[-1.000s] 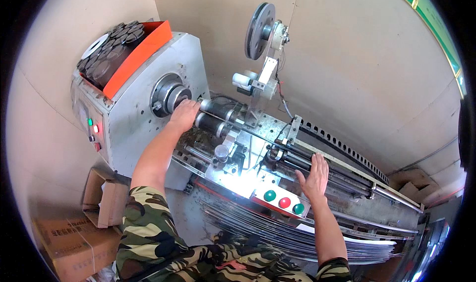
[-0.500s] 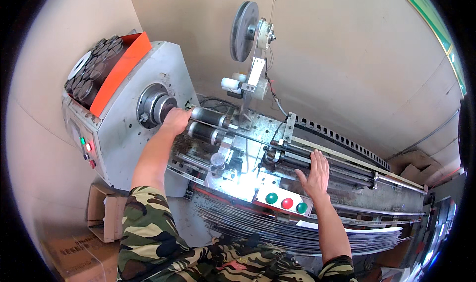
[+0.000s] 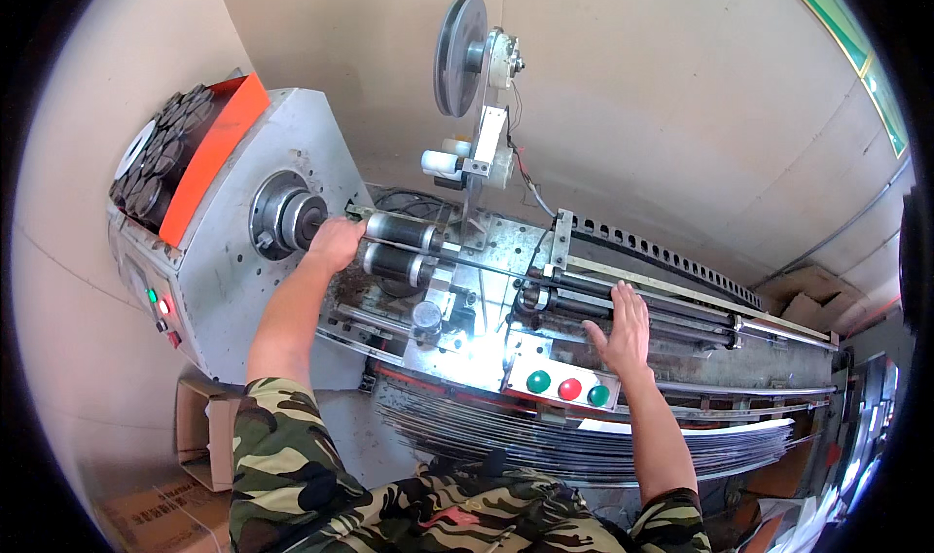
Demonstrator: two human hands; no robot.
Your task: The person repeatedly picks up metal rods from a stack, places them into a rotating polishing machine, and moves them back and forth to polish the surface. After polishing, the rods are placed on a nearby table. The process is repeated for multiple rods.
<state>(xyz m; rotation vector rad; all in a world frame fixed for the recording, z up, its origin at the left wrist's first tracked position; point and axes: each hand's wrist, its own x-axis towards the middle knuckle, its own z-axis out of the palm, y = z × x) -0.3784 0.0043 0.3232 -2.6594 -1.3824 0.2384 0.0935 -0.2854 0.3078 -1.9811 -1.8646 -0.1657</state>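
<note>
My left hand [image 3: 338,245] is closed round the left end of a thin dark metal rod [image 3: 477,264], just to the right of the round chuck [image 3: 304,220] on the grey machine. Its fingertips are partly hidden. From there the rod slants right, past two black rollers [image 3: 401,230] with pale ends, toward the long dark bars [image 3: 652,324] of the machine bed. My right hand [image 3: 625,334] lies flat over these bars, its fingers stretched and its thumb apart.
A panel [image 3: 520,371] with green and red buttons sits below a bright glare. Many thin rods [image 3: 545,446] lie along the front. An orange-edged tray [image 3: 219,154] of round dark pieces tops the machine. A pulley wheel [image 3: 460,57] rises behind; cardboard boxes [image 3: 199,436] stand lower left.
The view has shifted a little, so the machine head sits farther left. My left hand is slightly farther from the chuck, still on the rod. My right hand stays over the bars.
</note>
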